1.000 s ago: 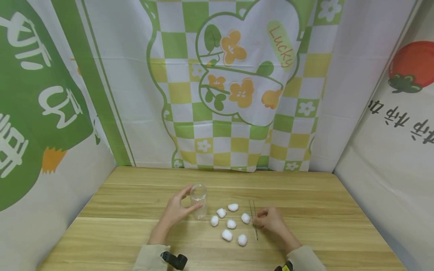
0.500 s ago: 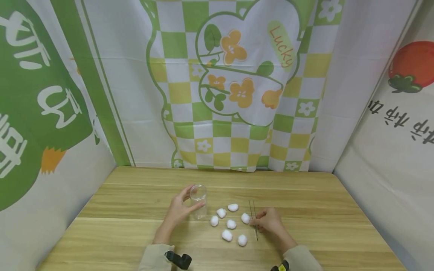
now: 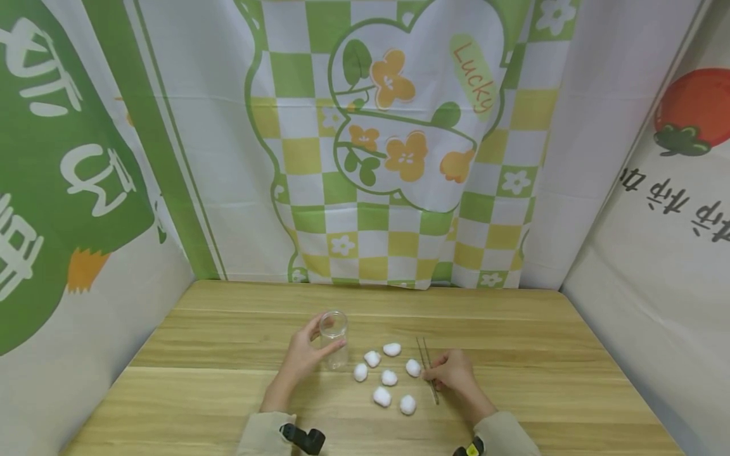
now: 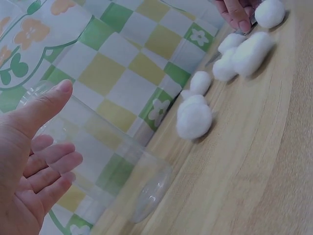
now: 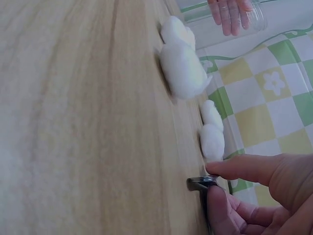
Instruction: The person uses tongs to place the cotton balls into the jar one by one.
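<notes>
An upright clear plastic jar (image 3: 336,358) stands on the wooden table, its open mouth up. My left hand (image 3: 302,351) holds it near the top, thumb on the near side and fingers behind, seen through the wall in the left wrist view. Over to the right, my right hand (image 3: 456,372) pinches a pair of thin metal tweezers (image 3: 435,391) between thumb and fingers. Their prongs point away and lie low over the table; the joined end shows in the right wrist view. Several white cotton balls (image 3: 389,377) lie between the hands, one right beside the right fingertips.
The wooden table (image 3: 228,342) reaches back to a green and yellow checked curtain (image 3: 365,221). Printed cloths hang along its left and right sides. Black camera mounts (image 3: 305,438) sit on both wrists.
The tweezers have turned slightly, their far tips shifting left and their near end right. Both forearms have moved a little inward. The jar and cotton balls stay in place.
</notes>
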Available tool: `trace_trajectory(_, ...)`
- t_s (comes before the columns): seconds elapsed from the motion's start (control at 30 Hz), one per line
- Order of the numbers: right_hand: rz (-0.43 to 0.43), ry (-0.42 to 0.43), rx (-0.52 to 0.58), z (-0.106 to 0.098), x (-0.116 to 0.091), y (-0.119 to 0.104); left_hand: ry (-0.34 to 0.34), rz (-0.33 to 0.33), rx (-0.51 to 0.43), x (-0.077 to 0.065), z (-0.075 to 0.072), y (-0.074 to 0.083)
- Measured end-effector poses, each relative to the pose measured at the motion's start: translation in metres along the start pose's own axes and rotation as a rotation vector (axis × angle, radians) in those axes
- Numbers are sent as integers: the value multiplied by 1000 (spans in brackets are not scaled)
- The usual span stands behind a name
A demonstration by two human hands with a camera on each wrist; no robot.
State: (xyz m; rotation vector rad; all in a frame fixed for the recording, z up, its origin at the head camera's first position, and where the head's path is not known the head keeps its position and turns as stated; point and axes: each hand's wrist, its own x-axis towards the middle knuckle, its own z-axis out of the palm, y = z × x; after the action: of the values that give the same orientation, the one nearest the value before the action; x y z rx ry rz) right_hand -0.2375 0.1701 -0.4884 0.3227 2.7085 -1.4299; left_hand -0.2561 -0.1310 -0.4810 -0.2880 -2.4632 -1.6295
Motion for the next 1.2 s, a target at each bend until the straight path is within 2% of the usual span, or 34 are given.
trace_trajectory(0.33, -42, 33, -48, -2, 1, 3, 20, 30, 1, -2, 1, -2)
trace_trajectory(0.47, -44, 15, -57, -6, 1, 2, 21, 34, 1, -2, 2, -2)
trace_trajectory(0.67, -11, -69, 93, -12, 2, 1, 23, 28, -10, -2, 2, -1)
trace_trajectory(0.8, -39, -178, 161, -17, 3, 3, 25, 27, -9, -2, 2, -1)
trace_trajectory(0.93, -139, -278, 142, -23, 5, 8, 28, 34, -7, -2, 2, -1)
trace_trajectory(1.07, -309, -308, 38, -30, 7, 14, 30, 44, -6, -2, 3, 0)
trace_trajectory(1.2, -410, -380, 6, -37, 8, 16, 29, 44, -2, -2, 4, 0)
